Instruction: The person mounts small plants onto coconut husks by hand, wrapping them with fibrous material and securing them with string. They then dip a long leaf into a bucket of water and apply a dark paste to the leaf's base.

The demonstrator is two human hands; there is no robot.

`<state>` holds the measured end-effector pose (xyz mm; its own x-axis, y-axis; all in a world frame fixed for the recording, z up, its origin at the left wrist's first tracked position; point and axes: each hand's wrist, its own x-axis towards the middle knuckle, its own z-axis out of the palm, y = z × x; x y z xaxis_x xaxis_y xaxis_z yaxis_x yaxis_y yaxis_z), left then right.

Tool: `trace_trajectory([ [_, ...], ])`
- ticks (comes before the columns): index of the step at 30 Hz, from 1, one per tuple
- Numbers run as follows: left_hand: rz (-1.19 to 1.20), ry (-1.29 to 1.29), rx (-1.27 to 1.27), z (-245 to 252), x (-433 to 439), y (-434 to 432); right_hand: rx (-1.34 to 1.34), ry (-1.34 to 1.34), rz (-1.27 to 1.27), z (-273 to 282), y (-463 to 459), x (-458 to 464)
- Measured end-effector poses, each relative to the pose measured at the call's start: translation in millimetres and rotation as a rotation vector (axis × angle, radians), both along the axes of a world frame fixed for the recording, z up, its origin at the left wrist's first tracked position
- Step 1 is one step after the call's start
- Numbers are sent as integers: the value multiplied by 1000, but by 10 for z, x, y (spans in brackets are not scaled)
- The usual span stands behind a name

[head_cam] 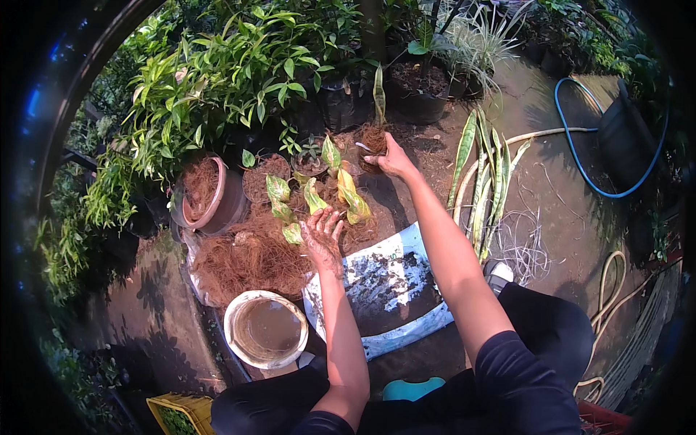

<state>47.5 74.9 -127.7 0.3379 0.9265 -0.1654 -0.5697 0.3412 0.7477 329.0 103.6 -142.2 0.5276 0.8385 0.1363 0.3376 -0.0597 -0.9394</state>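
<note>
My right hand [394, 157] is stretched forward and holds a coir-wrapped root ball [373, 139]. A single upright snake plant leaf [379, 95] rises from it. My left hand [322, 239], smeared with wet soil, is held with its fingers apart and nothing in it. Just beyond and beside it stand small variegated leafy plants [314, 197], one with a yellowed leaf [346, 182]. A heap of brown coconut fibre [250, 261] lies left of that hand. Nearer to me, a white sack [380, 272] bears dark potting soil [389, 310].
A bucket of murky water [266, 329] stands front left, with a tipped pot of fibre [201, 190] farther back. Long snake plant leaves [481, 179] and loose plastic strings [524, 244] lie right. A blue hose [579, 168] curls beyond; potted plants [234, 81] line the back.
</note>
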Motion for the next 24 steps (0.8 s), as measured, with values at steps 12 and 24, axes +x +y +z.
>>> trace_trajectory([
  [12, 30, -38, -137, -259, 236, -8, -269, -95, -4, -697, 836, -115],
  [24, 36, -70, -73, -376, 58, -18, -269, -63, 38, -818, 1061, -133],
])
